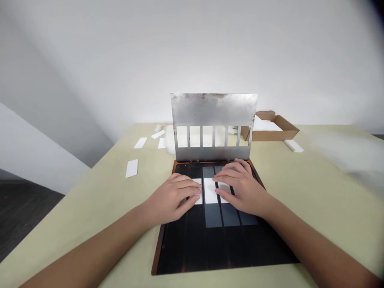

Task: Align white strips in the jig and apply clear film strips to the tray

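Nothing in view can be read: no writing, label, brand, number or sign. The white rectangular cards (210,191), the dark flat board (210,248) beneath them, the upright grey metal plate with slots (213,109) at the board's far edge and the open brown cardboard box (285,130) near the table's far right edge all show plain faces.

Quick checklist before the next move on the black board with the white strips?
1. Grey slotted metal plate upright behind black flat board: ok.
2. Left hand flat on left white rectangular strip: ok.
3. Right hand flat on right white rectangular strip: ok.
4. Middle white strip uncovered, straight: ok.
5. Covered strips aligned: cannot tell, hands hide them.
6. Spare white strip on beige table, left: ok.
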Action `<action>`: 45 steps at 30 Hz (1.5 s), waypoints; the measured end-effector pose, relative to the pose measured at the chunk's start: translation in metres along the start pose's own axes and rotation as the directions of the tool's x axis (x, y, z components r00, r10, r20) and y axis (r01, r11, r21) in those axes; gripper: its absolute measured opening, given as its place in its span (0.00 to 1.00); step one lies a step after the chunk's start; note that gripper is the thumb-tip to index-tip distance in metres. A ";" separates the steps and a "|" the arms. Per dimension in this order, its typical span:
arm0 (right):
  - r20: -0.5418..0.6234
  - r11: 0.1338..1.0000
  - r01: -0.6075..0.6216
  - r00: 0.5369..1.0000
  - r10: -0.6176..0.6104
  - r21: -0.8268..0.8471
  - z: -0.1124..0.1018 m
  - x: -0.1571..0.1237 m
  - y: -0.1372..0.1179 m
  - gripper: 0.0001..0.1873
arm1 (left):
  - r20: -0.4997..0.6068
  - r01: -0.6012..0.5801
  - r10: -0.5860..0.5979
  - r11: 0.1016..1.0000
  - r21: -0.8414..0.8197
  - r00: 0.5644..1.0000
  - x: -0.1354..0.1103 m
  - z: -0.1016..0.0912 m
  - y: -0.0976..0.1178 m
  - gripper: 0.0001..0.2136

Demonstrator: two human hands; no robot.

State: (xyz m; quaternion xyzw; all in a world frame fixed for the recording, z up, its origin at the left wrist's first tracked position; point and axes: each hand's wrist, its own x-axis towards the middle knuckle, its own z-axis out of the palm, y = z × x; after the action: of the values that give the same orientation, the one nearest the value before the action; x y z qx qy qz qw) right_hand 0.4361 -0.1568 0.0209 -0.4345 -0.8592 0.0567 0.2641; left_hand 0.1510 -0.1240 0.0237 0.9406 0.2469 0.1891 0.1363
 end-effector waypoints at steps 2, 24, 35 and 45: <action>-0.003 1.000 -0.009 1.000 0.009 -0.007 0.000 0.000 0.000 0.12 | 0.004 -0.003 0.003 1.000 0.004 1.000 0.000 0.000 0.000 0.10; -0.057 1.000 0.005 0.998 -0.007 -0.024 0.001 0.000 0.000 0.12 | -0.022 -0.002 0.003 0.997 0.078 1.000 0.001 -0.004 0.002 0.10; -0.078 0.996 -0.012 0.997 0.004 -0.092 -0.001 0.001 -0.001 0.15 | -0.038 -0.172 0.175 0.983 0.062 0.984 -0.001 -0.005 0.002 0.08; 0.062 0.995 0.082 0.995 -0.079 -0.050 -0.003 0.000 -0.003 0.21 | 0.073 -0.355 0.353 0.935 0.018 0.933 -0.003 -0.007 0.025 0.13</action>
State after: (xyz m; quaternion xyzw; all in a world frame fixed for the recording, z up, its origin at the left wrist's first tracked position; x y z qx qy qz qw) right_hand 0.4357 -0.1594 0.0245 -0.4044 -0.8848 0.0363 0.2286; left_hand 0.1562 -0.1451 0.0377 0.9776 0.0717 0.1741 0.0940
